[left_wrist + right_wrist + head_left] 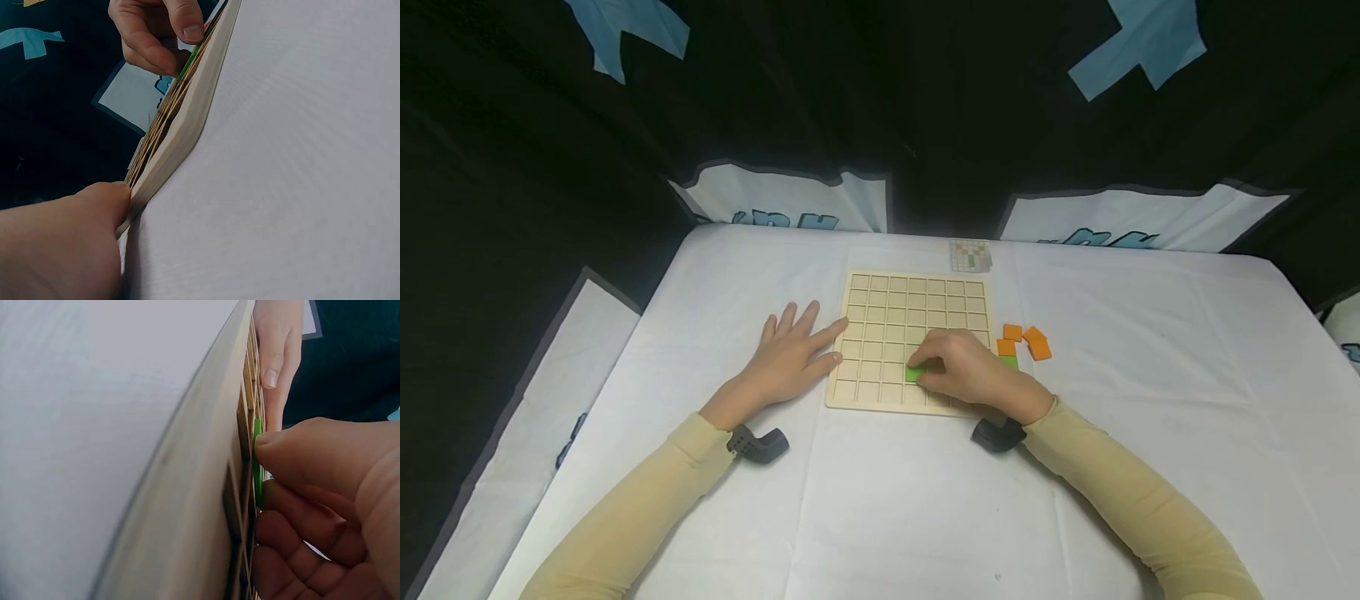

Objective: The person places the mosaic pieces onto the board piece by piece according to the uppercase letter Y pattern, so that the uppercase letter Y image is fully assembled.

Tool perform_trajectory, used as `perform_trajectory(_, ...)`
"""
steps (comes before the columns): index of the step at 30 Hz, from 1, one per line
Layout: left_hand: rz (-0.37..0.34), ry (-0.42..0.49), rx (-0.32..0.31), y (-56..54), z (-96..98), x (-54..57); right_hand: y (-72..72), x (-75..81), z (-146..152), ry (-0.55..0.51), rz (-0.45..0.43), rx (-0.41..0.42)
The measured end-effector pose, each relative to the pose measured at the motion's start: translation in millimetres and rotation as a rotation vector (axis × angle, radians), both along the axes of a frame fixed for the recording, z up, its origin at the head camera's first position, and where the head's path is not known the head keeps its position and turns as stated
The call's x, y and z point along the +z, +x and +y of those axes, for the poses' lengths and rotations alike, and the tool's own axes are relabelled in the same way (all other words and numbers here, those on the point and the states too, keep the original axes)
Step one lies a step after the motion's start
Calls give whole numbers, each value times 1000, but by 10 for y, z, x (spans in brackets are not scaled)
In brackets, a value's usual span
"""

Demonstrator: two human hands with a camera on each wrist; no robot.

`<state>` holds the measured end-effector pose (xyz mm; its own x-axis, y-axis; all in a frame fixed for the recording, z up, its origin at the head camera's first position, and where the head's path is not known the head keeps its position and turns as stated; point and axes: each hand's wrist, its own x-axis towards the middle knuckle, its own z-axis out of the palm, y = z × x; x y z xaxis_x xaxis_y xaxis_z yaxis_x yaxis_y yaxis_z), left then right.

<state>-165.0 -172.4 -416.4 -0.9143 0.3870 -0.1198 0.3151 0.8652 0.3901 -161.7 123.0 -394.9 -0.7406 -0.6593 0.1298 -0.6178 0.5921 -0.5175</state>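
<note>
I saw black curtain [880,108] beyond white tablecloth [895,500], the left hand [787,358] spread, the right hand [962,365] pinching a flat green tile [914,375].

At centre, the square-gridded wooden board [873,332] is beige, its tile [913,375] green; right of centre, loose tiles [1040,348] show orange and green; the tablecloth [887,508] is white.

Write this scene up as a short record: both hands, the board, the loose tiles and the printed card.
Left hand: fingers spread, touching the left edge of the board
Right hand: pinching a green tile at the grid
Board: pale, gridded, flat on the white cloth
Loose tiles: orange tiles and a partly hidden second green tile, right of the board
Printed card: beyond the board's far edge, toward its right corner
</note>
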Motion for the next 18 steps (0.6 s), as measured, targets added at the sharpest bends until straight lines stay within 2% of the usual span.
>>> perform_trajectory(13, 1, 2, 7, -8, -13, -20, -11, -11, 14, 5, 8, 7)
perform_trajectory(18, 4, -3, 6, -11, -7, -32, 0, -5, 73, -43, 33, 10)
